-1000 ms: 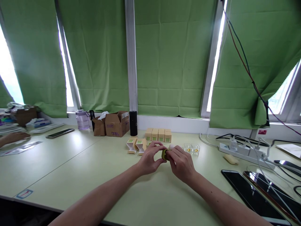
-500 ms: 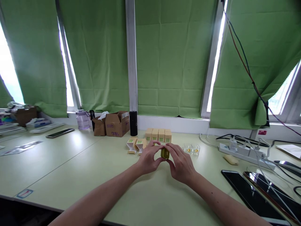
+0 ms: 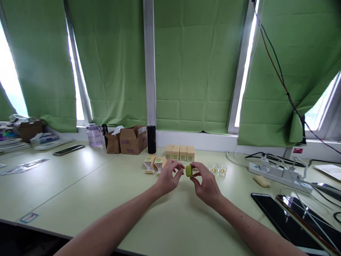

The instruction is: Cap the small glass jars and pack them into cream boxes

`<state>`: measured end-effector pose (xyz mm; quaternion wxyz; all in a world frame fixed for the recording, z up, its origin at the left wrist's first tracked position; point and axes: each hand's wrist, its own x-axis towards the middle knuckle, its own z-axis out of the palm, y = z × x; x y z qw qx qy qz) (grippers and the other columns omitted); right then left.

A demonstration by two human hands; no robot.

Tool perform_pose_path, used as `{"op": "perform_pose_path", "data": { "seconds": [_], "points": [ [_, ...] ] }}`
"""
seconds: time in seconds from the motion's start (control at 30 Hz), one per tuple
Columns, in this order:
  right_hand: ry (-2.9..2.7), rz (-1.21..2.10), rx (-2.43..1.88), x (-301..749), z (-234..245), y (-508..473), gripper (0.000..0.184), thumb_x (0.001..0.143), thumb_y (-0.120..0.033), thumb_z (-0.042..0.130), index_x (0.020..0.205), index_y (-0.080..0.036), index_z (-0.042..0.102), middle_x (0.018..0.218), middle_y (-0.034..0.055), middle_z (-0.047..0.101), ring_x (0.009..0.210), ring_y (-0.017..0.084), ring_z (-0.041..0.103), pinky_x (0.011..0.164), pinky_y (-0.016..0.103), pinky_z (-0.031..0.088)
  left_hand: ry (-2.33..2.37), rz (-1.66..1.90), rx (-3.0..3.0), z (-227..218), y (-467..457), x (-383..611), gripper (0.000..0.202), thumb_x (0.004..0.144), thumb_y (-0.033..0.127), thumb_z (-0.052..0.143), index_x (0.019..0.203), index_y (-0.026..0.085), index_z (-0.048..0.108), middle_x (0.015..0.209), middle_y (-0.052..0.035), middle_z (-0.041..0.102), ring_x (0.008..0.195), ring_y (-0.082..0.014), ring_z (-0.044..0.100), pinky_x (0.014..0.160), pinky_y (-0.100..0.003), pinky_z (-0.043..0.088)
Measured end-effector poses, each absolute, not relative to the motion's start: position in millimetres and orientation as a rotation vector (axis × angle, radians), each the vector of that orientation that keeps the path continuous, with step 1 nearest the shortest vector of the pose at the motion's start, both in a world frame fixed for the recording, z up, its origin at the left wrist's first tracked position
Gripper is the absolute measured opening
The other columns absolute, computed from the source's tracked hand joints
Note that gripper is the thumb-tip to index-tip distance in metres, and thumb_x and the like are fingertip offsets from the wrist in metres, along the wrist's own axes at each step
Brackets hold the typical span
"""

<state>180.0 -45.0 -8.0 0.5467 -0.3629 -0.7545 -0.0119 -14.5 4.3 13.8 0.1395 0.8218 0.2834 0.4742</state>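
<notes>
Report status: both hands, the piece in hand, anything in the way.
Right hand pinching small green block. Left hand close beside it, grip unclear. Two open cartons just beyond left hand, possible snag.

Left arm (image 3: 119, 224) reaches from seven o'clock, right arm (image 3: 241, 222) from five; left grip (image 3: 168, 177) curls, perhaps pinching; right grip (image 3: 207, 186) pinches.
</notes>
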Motion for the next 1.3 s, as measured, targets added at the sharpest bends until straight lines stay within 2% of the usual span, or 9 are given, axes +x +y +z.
{"op": "perform_pose_path", "data": {
  "seconds": [0.17,0.5,0.9,1.3],
  "points": [
    [-1.744,0.056,-0.847,177.8,-7.8,-44.6,0.05,0.083,-0.003,0.055,0.127,-0.027,0.054,0.119,0.0081,0.065,0.103,0.023,0.067,0.082,0.041,0.068,0.819,1.322,2.327,12.0,4.0,-12.5,0.01,0.094,0.022,0.057,0.092,0.019,0.066,0.087,-0.0052,0.065,0.078,-0.017,0.065,0.069,-0.03,0.052],
    [-1.782,0.024,-0.825,176.5,-9.6,-46.3,0.052,0.082,-0.002,0.054,0.127,-0.027,0.053,0.119,0.0084,0.063,0.104,0.024,0.067,0.082,0.041,0.067,0.761,1.258,2.246,6.8,7.0,-9.9,0.013,0.094,0.026,0.058,0.088,0.017,0.066,0.084,-0.0033,0.063,0.067,-0.0132,0.065,0.064,-0.028,0.051],
    [-1.782,0.033,-0.838,176.2,-8.6,-46.4,0.05,0.082,-0.002,0.054,0.125,-0.027,0.053,0.119,0.0078,0.064,0.105,0.023,0.066,0.082,0.041,0.067,0.765,1.241,2.222,12.2,4.8,-8.4,0.016,0.093,0.028,0.058,0.082,0.017,0.061,0.074,-0.001,0.062,0.064,-0.013,0.063,0.061,-0.026,0.049],
    [-1.786,0.042,-0.851,176.6,-8.3,-47.0,0.047,0.083,-0.003,0.055,0.124,-0.027,0.054,0.118,0.0073,0.064,0.105,0.023,0.065,0.082,0.041,0.067,0.774,1.222,2.206,13.5,4.1,-8.6,0.016,0.093,0.028,0.058,0.083,0.017,0.062,0.075,-0.0017,0.064,0.063,-0.0131,0.064,0.061,-0.026,0.049]
  ]
}}
